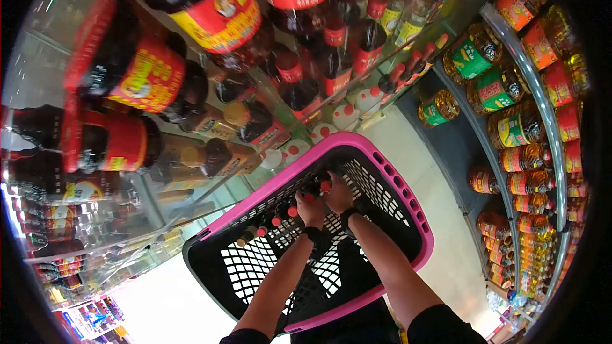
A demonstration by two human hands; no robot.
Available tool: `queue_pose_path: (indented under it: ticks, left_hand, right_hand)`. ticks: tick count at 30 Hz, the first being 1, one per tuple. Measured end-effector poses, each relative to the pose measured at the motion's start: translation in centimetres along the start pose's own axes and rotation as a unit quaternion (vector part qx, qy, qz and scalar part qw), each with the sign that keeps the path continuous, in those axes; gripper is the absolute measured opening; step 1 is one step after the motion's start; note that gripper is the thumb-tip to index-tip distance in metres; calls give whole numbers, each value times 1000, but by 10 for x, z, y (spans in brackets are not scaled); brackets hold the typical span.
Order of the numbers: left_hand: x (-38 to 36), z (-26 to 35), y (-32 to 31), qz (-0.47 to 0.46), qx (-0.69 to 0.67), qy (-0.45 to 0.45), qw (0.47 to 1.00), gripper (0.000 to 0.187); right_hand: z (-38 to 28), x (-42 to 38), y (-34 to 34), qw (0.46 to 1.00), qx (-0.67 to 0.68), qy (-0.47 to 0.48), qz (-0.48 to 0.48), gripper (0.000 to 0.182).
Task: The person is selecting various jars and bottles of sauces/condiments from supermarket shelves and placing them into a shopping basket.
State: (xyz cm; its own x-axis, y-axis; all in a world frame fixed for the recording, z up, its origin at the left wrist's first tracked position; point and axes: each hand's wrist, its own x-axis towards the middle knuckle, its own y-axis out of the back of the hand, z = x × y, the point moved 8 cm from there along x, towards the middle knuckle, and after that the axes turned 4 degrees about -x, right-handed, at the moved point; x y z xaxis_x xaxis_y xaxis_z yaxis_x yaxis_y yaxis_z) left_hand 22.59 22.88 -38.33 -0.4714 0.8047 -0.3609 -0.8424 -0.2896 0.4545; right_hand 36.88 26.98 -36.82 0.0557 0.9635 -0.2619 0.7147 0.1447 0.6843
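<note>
Both my hands are down inside a black basket with a pink rim point(421, 220). My left hand point(311, 210) is closed around a dark bottle with a red cap point(309, 197). Just to its right, my right hand point(338, 194) grips another dark red-capped bottle point(326, 186); the lower parts of both bottles are hidden. More small bottles stand in a row along the basket's shelf-side wall, among them a red-capped bottle point(276, 221) and one with a tan cap point(241, 242). Dark bands circle both wrists.
Glass shelves on the left carry large dark sauce bottles point(150, 76) with red labels, close above the basket. At the right, curved shelves with a metal rail point(532, 76) hold oil bottles point(497, 89). Pale floor point(446, 178) lies between them.
</note>
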Motion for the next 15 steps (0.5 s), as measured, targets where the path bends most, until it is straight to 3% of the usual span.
queue_pose_path:
  ticks: [1,2,4,6,7,8,9,11,12,14,15]
  left_hand:
    - [-4,21,2,-18,81,-13,996,69]
    - [-6,32,6,-15,76,-20,997,69]
    - [-32,77,23,31,93,-264,959,50]
    - [-44,73,35,28,76,-257,963,53]
    - [-48,62,36,-30,86,-186,978,52]
    - [-54,50,37,-89,96,-115,985,51]
    - [-64,48,47,-81,88,-122,985,51]
    - [-71,24,55,-123,1,24,992,47]
    - [-113,107,100,-102,-53,123,986,37]
    - [-103,47,106,-92,-44,45,994,32]
    - [-109,46,115,-108,-67,36,991,29]
  right_hand:
    - [0,-4,6,1000,-22,-14,-1,61]
    - [-1,-10,13,999,-43,-27,-1,65]
    - [1,-23,18,998,-46,-7,39,68]
    - [-3,-37,33,994,-91,-1,60,64]
    - [-19,-44,49,994,-91,10,67,64]
    - [-24,-54,61,994,-92,-40,40,59]
    - [-32,-66,77,992,-94,-89,13,54]
    - [-62,-82,104,988,-133,-75,-5,46]
    - [-75,-91,113,982,-169,-76,-29,39]
    - [-105,-107,127,981,-193,3,-16,35]
    - [-126,-118,134,975,-215,59,-7,31]
